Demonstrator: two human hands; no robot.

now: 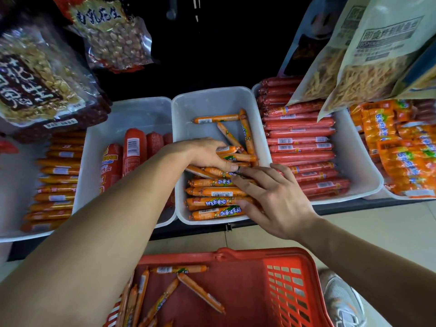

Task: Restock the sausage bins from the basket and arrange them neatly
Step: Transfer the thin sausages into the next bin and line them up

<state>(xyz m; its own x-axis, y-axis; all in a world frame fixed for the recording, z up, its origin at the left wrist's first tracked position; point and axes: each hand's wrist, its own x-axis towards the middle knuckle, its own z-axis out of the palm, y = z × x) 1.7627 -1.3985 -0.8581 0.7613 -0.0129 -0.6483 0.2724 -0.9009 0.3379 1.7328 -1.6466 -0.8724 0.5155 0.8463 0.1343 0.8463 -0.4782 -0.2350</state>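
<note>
A white middle bin holds orange corn sausages, stacked crosswise in its near half and a few loose ones lying askew at the back. My left hand reaches into the bin, fingers and thumb curled round a small bunch of these sausages. My right hand lies with spread, straight fingers on the near stack, fingertips meeting the left thumb. On the floor below stands the red basket with several more orange sausages scattered inside.
Left of the middle bin, another bin holds thick red sausages, and a far-left one has orange sticks. To the right are slim red sausages and orange multipacks. Snack bags hang overhead. A shoe stands beside the basket.
</note>
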